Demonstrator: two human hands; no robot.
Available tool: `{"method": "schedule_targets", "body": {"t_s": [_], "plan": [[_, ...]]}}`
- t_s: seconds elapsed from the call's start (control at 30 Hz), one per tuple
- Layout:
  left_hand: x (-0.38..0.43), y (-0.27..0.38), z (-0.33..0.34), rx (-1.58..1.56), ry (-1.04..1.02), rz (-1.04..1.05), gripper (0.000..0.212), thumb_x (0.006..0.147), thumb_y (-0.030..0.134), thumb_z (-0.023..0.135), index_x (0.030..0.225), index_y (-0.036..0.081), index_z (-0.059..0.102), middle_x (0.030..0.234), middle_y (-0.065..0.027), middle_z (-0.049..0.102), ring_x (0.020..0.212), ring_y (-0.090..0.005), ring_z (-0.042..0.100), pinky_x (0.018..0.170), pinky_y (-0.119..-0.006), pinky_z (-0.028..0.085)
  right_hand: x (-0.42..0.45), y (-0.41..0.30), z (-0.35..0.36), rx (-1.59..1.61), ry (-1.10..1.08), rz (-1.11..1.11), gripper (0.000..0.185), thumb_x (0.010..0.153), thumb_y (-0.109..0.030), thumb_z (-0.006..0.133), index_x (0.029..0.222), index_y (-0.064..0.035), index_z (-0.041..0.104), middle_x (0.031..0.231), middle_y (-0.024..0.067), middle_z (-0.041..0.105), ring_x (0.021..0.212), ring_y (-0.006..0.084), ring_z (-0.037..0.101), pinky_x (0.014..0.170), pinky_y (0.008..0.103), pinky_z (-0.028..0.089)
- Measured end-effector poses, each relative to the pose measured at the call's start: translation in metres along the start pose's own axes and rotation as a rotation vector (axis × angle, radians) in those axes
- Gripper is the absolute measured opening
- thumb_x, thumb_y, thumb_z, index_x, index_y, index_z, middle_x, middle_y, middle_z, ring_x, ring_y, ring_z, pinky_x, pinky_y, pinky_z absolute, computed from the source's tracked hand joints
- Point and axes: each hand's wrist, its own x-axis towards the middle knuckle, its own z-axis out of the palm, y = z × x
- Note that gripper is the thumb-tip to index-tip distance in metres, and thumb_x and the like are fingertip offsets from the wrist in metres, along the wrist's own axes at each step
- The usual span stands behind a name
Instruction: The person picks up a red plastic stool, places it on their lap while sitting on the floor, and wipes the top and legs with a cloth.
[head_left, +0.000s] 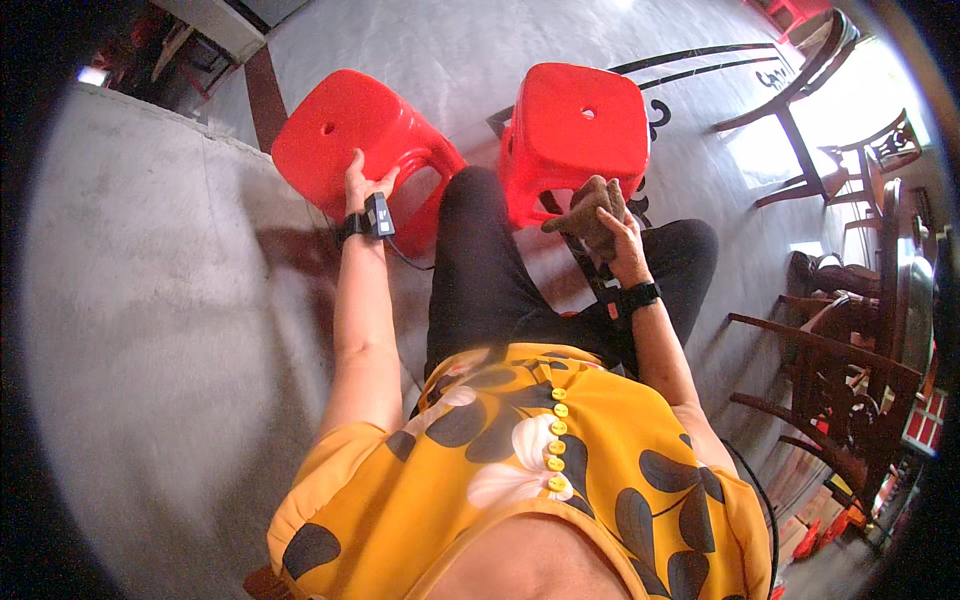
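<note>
Two red plastic stools stand before me. My left hand (367, 182) is on the left stool (337, 112), its thumb on the seat's near edge and its fingers toward the opening in the side; the stool looks tilted. A brown cloth (592, 217) is bunched in my right hand (624, 238), close to the near side of the right stool (585, 135). The right stool looks upright, with a small hole in its seat. Each wrist wears a black band, and a small black device with a cable is on the left one.
A grey wall (150, 262) rises close on my left. Dark wooden chairs (806, 150) stand on the right, with more carved chairs (832, 367) nearer. The smooth grey floor (450, 45) bears black painted lines. My knees are close to the stools.
</note>
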Motion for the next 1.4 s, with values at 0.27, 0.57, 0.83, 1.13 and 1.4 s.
{"method": "schedule_targets", "body": {"t_s": [0.27, 0.57, 0.83, 1.13, 1.4], "plan": [[-0.025, -0.046, 0.096, 0.335, -0.287, -0.265, 0.059, 0.091, 0.020, 0.066, 0.138, 0.001, 0.035, 0.140, -0.0203, 0.042, 0.118, -0.0348, 0.057, 0.095, -0.042, 0.051, -0.015, -0.007, 0.013, -0.015, -0.087, -0.141, 0.064, 0.094, -0.008, 0.057, 0.151, -0.0090, 0.029, 0.145, 0.0026, 0.045, 0.123, 0.0176, 0.051, 0.102, 0.0350, 0.044], [-0.094, -0.104, 0.142, 0.893, -0.633, 0.149, 0.023, 0.096, 0.018, 0.059, 0.116, 0.009, 0.067, 0.112, -0.0032, 0.069, 0.090, -0.0115, 0.068, 0.074, -0.023, 0.053, 0.006, -0.027, 0.032, -0.111, -0.163, -0.297, 0.032, 0.094, -0.013, 0.061, 0.123, -0.0014, 0.054, 0.115, 0.0078, 0.062, 0.103, 0.0200, 0.062, 0.092, 0.0359, 0.051], [-0.088, -0.124, 0.150, 0.862, -0.625, 0.205, 0.022, 0.097, 0.018, 0.055, 0.113, 0.011, 0.068, 0.107, -0.0008, 0.070, 0.090, -0.0091, 0.067, 0.076, -0.023, 0.052, 0.037, 0.002, -0.016, -0.623, 0.094, -0.367, 0.041, 0.087, -0.019, 0.071, 0.119, 0.0011, 0.058, 0.109, 0.0120, 0.066, 0.095, 0.0199, 0.065, 0.081, 0.0333, 0.053], [0.038, -0.167, 0.100, 0.651, -0.275, -0.017, 0.023, 0.097, 0.016, 0.055, 0.116, 0.009, 0.065, 0.105, -0.0005, 0.070, 0.087, -0.0078, 0.067, 0.073, -0.021, 0.050, 0.100, 0.030, 0.002, -1.555, -0.035, -0.868, 0.048, 0.080, -0.017, 0.071, 0.126, -0.0103, 0.060, 0.134, 0.0165, 0.052, 0.131, 0.0369, 0.042, 0.108, 0.0466, 0.036], [0.077, -0.200, 0.078, 0.847, -0.197, 0.118, 0.056, 0.098, 0.031, 0.050, 0.143, -0.001, 0.038, 0.138, -0.0145, 0.050, 0.120, -0.0248, 0.053, 0.101, -0.038, 0.041, 0.193, 0.039, 0.003, -2.110, -0.130, -0.843, 0.055, 0.093, -0.038, 0.054, 0.143, -0.0216, 0.040, 0.150, 0.0178, 0.030, 0.137, 0.0490, 0.024, 0.112, 0.0597, 0.022]]}}
